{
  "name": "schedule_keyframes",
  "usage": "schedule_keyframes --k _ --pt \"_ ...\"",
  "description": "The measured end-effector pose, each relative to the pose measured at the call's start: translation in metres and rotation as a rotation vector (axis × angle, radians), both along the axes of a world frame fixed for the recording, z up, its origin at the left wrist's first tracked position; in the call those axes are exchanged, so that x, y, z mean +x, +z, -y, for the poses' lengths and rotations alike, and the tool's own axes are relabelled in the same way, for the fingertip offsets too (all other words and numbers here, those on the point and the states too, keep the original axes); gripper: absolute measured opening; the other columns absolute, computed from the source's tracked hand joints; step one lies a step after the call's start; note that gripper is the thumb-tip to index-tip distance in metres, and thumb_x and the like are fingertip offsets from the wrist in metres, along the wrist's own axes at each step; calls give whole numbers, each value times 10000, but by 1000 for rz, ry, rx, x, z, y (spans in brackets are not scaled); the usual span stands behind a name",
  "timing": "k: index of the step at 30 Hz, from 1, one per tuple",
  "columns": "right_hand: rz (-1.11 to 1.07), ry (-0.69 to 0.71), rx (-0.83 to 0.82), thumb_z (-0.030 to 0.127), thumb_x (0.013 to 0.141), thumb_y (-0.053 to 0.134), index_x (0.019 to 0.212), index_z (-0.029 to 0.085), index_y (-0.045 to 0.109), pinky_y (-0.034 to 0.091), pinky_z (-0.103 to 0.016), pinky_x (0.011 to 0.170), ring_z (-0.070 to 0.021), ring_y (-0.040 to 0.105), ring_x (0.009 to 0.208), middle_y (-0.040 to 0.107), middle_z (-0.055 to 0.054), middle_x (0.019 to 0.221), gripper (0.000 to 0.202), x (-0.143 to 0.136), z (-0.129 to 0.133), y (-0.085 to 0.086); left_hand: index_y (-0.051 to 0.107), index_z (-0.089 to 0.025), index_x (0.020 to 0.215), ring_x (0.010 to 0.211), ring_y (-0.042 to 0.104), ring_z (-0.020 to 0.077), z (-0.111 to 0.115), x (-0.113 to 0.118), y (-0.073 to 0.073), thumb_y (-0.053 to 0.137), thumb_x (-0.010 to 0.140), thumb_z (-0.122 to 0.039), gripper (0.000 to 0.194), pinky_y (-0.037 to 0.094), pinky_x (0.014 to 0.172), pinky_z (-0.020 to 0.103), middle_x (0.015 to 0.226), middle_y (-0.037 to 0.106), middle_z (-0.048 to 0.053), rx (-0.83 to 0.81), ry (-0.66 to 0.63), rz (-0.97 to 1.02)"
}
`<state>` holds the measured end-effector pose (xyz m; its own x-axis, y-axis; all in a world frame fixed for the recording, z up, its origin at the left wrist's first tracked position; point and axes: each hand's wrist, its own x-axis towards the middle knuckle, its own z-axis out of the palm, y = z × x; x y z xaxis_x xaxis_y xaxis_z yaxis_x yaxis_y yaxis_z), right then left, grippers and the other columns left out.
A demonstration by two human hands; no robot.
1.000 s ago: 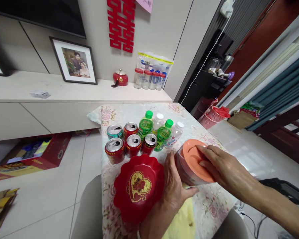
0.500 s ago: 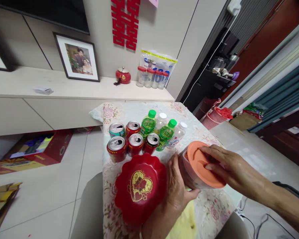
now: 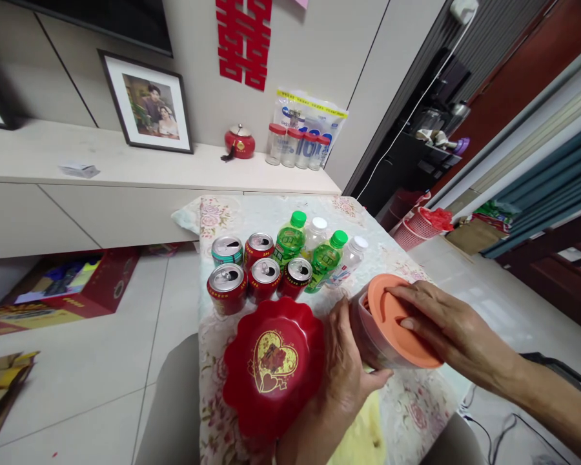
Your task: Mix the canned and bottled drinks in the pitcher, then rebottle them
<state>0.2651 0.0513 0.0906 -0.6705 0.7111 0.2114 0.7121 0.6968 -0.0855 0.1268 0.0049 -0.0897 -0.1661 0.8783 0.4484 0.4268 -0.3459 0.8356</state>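
My left hand (image 3: 345, 361) is wrapped around the side of a clear plastic jar (image 3: 368, 339) that stands tilted on the flowered tablecloth (image 3: 411, 400). My right hand (image 3: 445, 326) lies on the jar's orange lid (image 3: 392, 316), fingers gripping its rim. The lid sits slightly lifted at the left, showing red contents inside. A red scalloped plate (image 3: 271, 365) with a gold heart rests just left of my left hand.
Behind the plate stand several opened drink cans (image 3: 259, 271) and several small bottles (image 3: 319, 252), green and clear. A white sideboard (image 3: 126, 174) carries a framed photo, a red pot and jars. Cardboard boxes (image 3: 62, 290) lie on the floor at left; red baskets (image 3: 416, 226) at right.
The lid has tipped up a little at its left edge under my right hand. The view has shifted slightly; both hands stay on the jar.
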Motion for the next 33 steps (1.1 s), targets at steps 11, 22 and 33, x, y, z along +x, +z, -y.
schedule_keyframes --k 11,22,33 --pt "-26 -39 119 191 1059 467 1335 210 563 561 -296 647 -192 656 765 629 -76 933 292 -11 11 -10 231 -85 1575 1302 628 481 2 4 -3 1012 340 -261 1471 607 1036 535 1450 590 307 29 66 -47" --pt "-45 -22 146 185 1051 500 1325 188 601 563 -323 648 -204 630 753 634 -80 895 293 -11 11 -13 201 -95 1587 1315 612 505 1 3 -7 1012 368 -239 1471 591 1035 611 1461 564 333 16 49 -36" --pt "-171 -153 22 230 1035 523 1264 144 672 587 -396 748 -252 674 867 694 -113 967 286 -5 13 -25 253 -96 1549 1364 589 449 -7 0 -14 908 458 -140 1273 558 1094 552 1499 532 304 15 -4 63"
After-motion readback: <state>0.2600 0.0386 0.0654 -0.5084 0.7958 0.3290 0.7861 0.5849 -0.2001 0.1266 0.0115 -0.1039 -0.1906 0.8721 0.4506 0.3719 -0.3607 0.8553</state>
